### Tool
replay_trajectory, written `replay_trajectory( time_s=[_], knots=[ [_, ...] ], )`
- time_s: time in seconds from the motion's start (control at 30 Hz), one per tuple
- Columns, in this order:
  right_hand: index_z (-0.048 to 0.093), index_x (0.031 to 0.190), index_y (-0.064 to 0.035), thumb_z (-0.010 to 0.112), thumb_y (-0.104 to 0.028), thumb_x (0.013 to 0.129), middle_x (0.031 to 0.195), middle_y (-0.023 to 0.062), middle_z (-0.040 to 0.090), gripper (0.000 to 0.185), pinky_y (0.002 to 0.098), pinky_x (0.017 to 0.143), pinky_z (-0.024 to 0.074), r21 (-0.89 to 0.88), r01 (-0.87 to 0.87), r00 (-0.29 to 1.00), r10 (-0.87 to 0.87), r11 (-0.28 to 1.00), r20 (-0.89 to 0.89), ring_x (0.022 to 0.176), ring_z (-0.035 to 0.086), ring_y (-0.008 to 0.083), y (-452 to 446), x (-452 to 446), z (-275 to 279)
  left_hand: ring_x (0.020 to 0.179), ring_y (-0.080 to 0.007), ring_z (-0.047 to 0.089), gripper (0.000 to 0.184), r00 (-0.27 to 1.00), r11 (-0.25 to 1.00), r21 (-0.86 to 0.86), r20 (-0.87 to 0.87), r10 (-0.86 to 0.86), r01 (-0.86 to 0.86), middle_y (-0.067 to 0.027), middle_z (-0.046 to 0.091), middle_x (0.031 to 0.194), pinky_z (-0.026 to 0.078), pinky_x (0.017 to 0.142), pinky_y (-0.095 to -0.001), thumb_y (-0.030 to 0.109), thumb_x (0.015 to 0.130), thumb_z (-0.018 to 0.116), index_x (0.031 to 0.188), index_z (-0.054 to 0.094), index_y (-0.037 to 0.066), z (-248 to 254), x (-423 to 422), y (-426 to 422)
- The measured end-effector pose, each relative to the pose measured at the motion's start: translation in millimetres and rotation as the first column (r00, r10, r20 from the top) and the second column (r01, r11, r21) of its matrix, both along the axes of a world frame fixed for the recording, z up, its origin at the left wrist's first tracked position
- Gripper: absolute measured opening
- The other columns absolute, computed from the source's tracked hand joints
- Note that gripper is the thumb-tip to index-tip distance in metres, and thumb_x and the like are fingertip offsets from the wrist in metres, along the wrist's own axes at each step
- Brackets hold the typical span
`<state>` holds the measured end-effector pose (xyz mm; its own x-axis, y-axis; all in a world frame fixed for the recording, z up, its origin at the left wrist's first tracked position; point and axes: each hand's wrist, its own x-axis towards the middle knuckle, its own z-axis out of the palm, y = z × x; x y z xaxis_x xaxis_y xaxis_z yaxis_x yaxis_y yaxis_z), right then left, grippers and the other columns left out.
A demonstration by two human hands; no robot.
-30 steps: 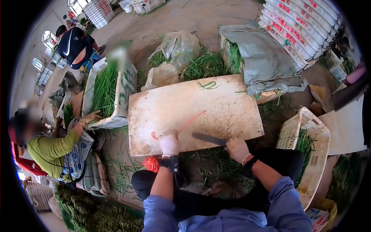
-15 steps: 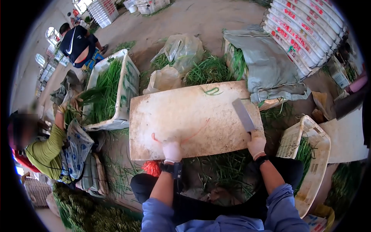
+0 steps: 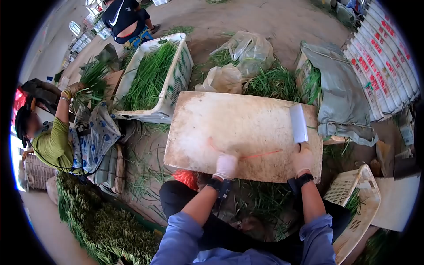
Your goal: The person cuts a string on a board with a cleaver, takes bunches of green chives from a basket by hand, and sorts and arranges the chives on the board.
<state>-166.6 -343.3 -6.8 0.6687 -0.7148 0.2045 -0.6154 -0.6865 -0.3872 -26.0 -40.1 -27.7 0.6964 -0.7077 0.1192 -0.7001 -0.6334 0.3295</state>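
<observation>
The right hand [image 3: 303, 160] grips a cleaver [image 3: 298, 123] over the right end of the board [image 3: 247, 119]; a red string [image 3: 263, 154] lies near its front edge by the left hand [image 3: 226, 166], fingers too blurred to judge.

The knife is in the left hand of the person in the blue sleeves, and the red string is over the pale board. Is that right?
Not quite: the head view shows the knife in that person's right hand, not the left hand. The red string is indeed over the pale board.
</observation>
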Motion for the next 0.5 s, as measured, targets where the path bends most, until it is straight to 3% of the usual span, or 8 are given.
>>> replay_trajectory(
  time_s=[0.07,0.2,0.27,0.3,0.37,0.43,0.47,0.5],
  knots=[
    [0.073,0.111,-0.0066,0.059,-0.034,0.104,0.084,0.0254,0.073,0.031,0.0601,0.072,0.0545,0.010,0.021,1.000,-0.021,1.000,0.013,0.077,0.070,0.0486,-1.2,-8.8,0.6,0.085,-0.0409,0.072,0.023,0.986,0.999,-0.024,-0.165,-0.034,0.030,-0.0164,0.072,0.094,0.056,0.075,-0.0544,0.021,0.089,0.070,0.109,0.071,0.010,18.2,-3.0,-14.6],
    [0.073,0.113,-0.0081,0.062,-0.032,0.105,0.086,0.0248,0.074,0.028,0.0591,0.070,0.0544,0.013,0.020,0.997,-0.021,1.000,0.075,0.077,0.070,0.0485,28.1,-9.5,35.1,0.088,-0.0411,0.072,0.030,0.972,0.978,-0.188,-0.200,-0.124,0.086,-0.0167,0.074,0.100,0.059,0.076,-0.0504,0.022,0.091,0.070,0.119,0.071,0.012,38.4,-9.6,-23.5],
    [0.073,0.113,-0.0079,0.063,-0.030,0.104,0.090,0.0242,0.074,0.026,0.0578,0.072,0.0548,0.053,-0.098,0.971,0.083,0.994,0.225,0.080,0.071,0.0475,54.9,-2.1,38.1,0.089,-0.0391,0.072,0.033,0.967,0.986,-0.148,-0.233,-0.105,0.072,-0.0180,0.075,0.104,0.059,0.077,-0.0466,0.025,0.093,0.071,0.124,0.071,0.013,37.7,-12.4,-18.4],
    [0.073,0.113,-0.0079,0.064,-0.029,0.104,0.092,0.0239,0.075,0.025,0.0572,0.073,0.0550,0.065,-0.160,0.944,0.133,0.985,0.300,0.082,0.072,0.0470,68.3,2.3,39.4,0.090,-0.0359,0.072,0.034,0.928,0.978,-0.207,-0.360,-0.096,0.021,-0.0168,0.075,0.104,0.059,0.078,-0.0444,0.027,0.096,0.071,0.126,0.071,0.012,44.7,-13.4,-16.2],
    [0.073,0.113,-0.0070,0.065,-0.025,0.103,0.099,0.0240,0.075,0.022,0.0555,0.078,0.0553,0.223,-0.271,0.948,0.219,0.936,0.232,0.089,0.071,0.0464,103.5,9.4,36.6,0.093,-0.0295,0.072,0.036,0.800,0.951,-0.295,-0.591,-0.104,-0.094,-0.0144,0.076,0.105,0.059,0.081,-0.0401,0.032,0.101,0.070,0.129,0.070,0.010,66.2,-13.6,-9.8],
    [0.072,0.112,-0.0056,0.066,-0.023,0.102,0.100,0.0235,0.074,0.021,0.0552,0.080,0.0549,0.426,-0.270,0.962,0.262,0.863,0.078,0.091,0.070,0.0457,145.8,20.5,55.9,0.096,-0.0237,0.070,0.040,0.520,0.856,-0.404,-0.832,-0.196,-0.324,-0.0110,0.076,0.108,0.059,0.083,-0.0367,0.036,0.105,0.068,0.130,0.069,0.006,67.5,-16.8,-2.9],
    [0.072,0.110,-0.0063,0.067,-0.023,0.100,0.097,0.0226,0.073,0.020,0.0549,0.079,0.0548,0.367,-0.341,0.940,0.302,0.865,0.159,0.089,0.070,0.0455,163.4,25.0,47.9,0.098,-0.0208,0.068,0.042,0.348,0.800,-0.409,-0.899,-0.268,-0.440,-0.0093,0.075,0.109,0.058,0.085,-0.0350,0.038,0.106,0.067,0.131,0.069,0.004,66.5,-19.1,0.3],
    [0.071,0.108,-0.0071,0.067,-0.022,0.099,0.094,0.0217,0.073,0.018,0.0546,0.077,0.0547,0.301,-0.400,0.911,0.340,0.866,0.234,0.086,0.069,0.0453,177.5,27.8,35.4,0.099,-0.0210,0.068,0.042,0.303,0.790,-0.374,-0.920,-0.249,-0.486,-0.0090,0.075,0.110,0.058,0.085,-0.0350,0.037,0.107,0.067,0.131,0.069,0.003,63.7,-20.4,5.6]
  ],
)
